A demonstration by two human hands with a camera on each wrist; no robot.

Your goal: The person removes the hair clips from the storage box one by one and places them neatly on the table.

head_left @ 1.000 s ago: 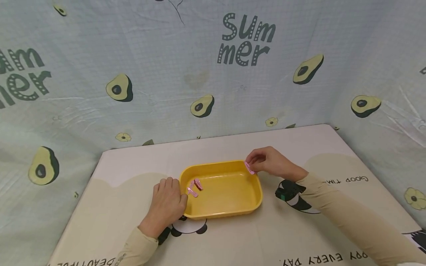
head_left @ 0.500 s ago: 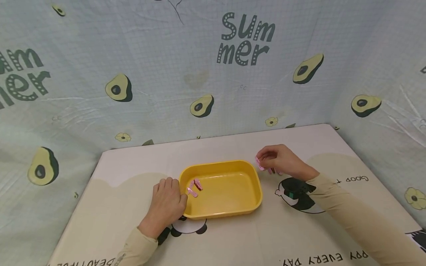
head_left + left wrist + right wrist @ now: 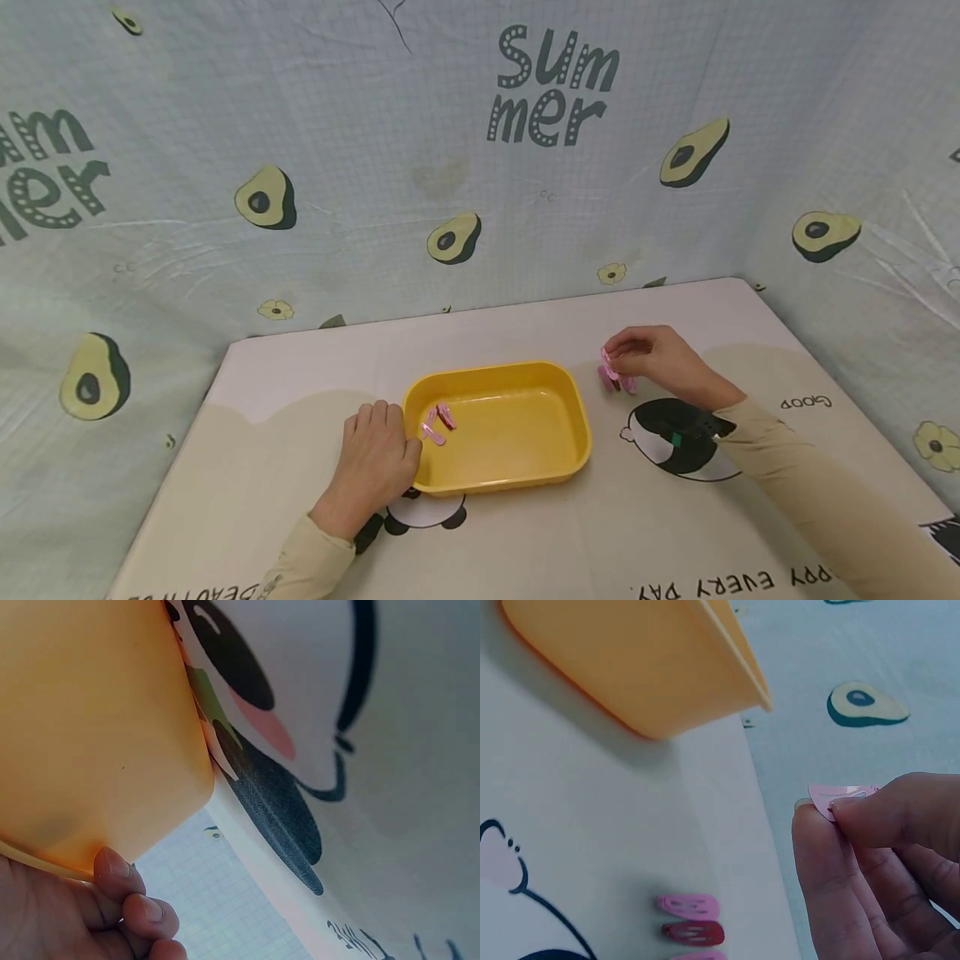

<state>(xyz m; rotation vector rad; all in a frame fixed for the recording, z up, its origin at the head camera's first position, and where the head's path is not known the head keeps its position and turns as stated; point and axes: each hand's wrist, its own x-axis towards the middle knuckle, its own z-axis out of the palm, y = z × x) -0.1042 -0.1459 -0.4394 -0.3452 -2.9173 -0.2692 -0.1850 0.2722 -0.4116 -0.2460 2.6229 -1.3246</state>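
My left hand (image 3: 379,450) grips the left rim of a yellow plastic tray (image 3: 502,486); in the left wrist view its curled fingers (image 3: 118,871) meet the tray's outer wall. Inside the tray, near that hand, lie a few small pink hair clips (image 3: 433,432). Right of the tray, my right hand (image 3: 667,362) pinches a pink snap hair clip (image 3: 826,798) between thumb and index finger, raised off the table. Below it, a pink clip (image 3: 694,905), a dark red clip (image 3: 697,932) and another pink clip (image 3: 699,957) lie side by side on the table.
The table (image 3: 510,550) has a pale cover with cartoon prints and lettering. A hanging cloth (image 3: 360,125) printed with avocados borders it at the back and sides. A dark wrist strap with a device (image 3: 693,429) sits on the right forearm.
My right hand has moved right, from the tray's far right corner to above the clips on the table, still pinching the pink clip. The left hand and tray have stayed put.
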